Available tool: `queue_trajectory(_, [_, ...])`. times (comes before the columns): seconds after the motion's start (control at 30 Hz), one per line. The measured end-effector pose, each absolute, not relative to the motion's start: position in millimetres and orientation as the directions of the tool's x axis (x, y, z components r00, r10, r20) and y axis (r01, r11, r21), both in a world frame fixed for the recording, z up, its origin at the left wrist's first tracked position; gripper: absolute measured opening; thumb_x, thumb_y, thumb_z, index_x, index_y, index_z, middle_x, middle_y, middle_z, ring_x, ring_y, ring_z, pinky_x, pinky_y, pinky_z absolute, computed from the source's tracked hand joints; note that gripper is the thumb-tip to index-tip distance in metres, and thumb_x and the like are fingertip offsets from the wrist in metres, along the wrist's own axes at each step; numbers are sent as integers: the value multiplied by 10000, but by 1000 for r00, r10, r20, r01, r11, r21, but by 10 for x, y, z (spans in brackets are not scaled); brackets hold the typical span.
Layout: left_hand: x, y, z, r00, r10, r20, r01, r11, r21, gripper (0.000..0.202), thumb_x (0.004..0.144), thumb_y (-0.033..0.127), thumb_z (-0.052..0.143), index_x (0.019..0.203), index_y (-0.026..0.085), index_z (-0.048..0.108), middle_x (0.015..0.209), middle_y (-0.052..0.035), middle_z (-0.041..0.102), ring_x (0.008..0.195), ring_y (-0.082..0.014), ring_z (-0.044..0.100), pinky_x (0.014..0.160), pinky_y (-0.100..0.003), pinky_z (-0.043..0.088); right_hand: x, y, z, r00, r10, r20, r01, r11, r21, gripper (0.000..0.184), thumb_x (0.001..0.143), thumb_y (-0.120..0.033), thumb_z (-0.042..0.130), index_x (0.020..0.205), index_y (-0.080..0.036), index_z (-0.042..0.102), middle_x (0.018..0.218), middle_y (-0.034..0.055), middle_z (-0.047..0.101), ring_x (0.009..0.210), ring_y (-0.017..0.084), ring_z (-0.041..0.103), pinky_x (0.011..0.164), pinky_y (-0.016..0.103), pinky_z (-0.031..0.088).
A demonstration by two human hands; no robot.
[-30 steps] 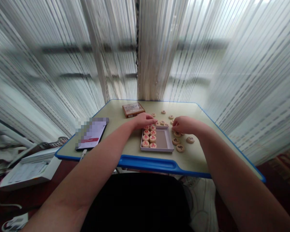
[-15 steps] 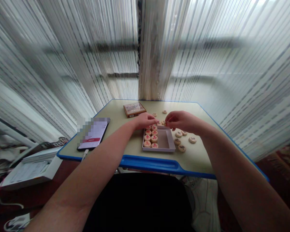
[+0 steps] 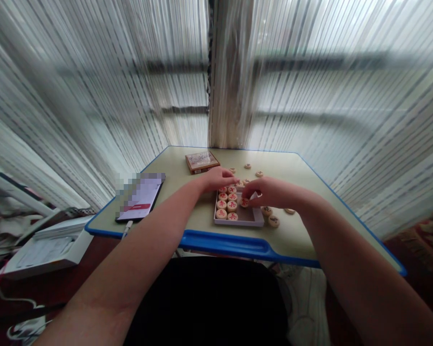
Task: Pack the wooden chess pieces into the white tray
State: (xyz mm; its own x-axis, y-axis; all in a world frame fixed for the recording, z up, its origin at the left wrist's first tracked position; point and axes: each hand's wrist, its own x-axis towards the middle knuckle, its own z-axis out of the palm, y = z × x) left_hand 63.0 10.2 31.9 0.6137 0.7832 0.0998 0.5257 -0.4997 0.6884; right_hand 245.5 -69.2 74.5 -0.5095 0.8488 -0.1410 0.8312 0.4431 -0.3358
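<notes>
Piece in hand: a round wooden disc [image 3: 244,203] with a red character, too blurred to read surely; centre of frame, inside the right half of the tray.
Right hand [image 3: 257,191]: fingertips pinched on that disc.
Left hand [image 3: 219,179]: fingers bent over the tray's far left corner, tips close to small discs; whether it grips anything, cannot tell.
Tray [image 3: 240,223]: shallow, pale, mid-frame; two columns of red-marked discs [image 3: 232,206] fill its left side, 兵 legible on some.
Loose discs: two dark-marked discs [image 3: 273,221] just right of the tray, characters not surely readable; others beyond it, including a far disc [image 3: 248,166].
Printed box [image 3: 202,162]: brown, beyond the left hand; its lettering too small to read.
Tablet [image 3: 140,199]: left of centre, screen partly pixelated, red band unreadable; white cable plug [image 3: 128,227] at its near end.
Table [image 3: 306,235]: pale top, blue edge, moulded groove [image 3: 225,242] along the near side.
Room: striped sheer curtain [image 3: 292,96] across the upper frame; papers in a white box [image 3: 46,250], lower left.
Margins: bare tabletop shows between loose discs and right edge; tray floor shows near its front right corner.
</notes>
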Motion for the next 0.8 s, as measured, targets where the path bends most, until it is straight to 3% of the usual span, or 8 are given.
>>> queue_trajectory(0.13, [631, 127, 292, 613, 784, 97, 523, -496, 693, 480, 692, 506, 536, 855, 79, 682, 670, -46, 625, 621, -140, 525, 571, -241, 379, 2456, -698, 752, -475, 853, -215, 867, 412, -279, 228, 678, -324, 598, 871, -231, 676, 859, 23, 674, 708, 157, 579, 645, 261, 432])
queue_trajectory(0.27, [636, 115, 307, 614, 783, 99, 528, -501, 686, 469, 691, 496, 543, 845, 76, 685, 698, -59, 639, 642, -146, 537, 587, -245, 388, 2443, -692, 729, -503, 847, -173, 855, 459, -240, 306, 645, -332, 613, 924, -216, 665, 871, 41, 668, 736, 175, 579, 672, 274, 432])
queue_trajectory(0.4, [639, 80, 349, 615, 782, 98, 538, -508, 673, 453, 695, 486, 541, 831, 80, 689, 704, -63, 644, 656, -153, 545, 585, -244, 387, 2424, -700, 718, -514, 840, -175, 852, 476, -219, 225, 643, -309, 609, 827, -200, 678, 835, 44, 666, 717, 172, 571, 654, 273, 418])
queue_trajectory(0.8, [638, 108, 325, 627, 773, 94, 526, -510, 681, 444, 706, 468, 536, 849, 74, 683, 686, -48, 631, 641, -144, 532, 594, -241, 391, 2316, -849, 822, -613, 769, -183, 768, 524, -369, 270, 657, -383, 632, 837, -182, 641, 679, -7, 551, 570, 94, 450, 514, 215, 318])
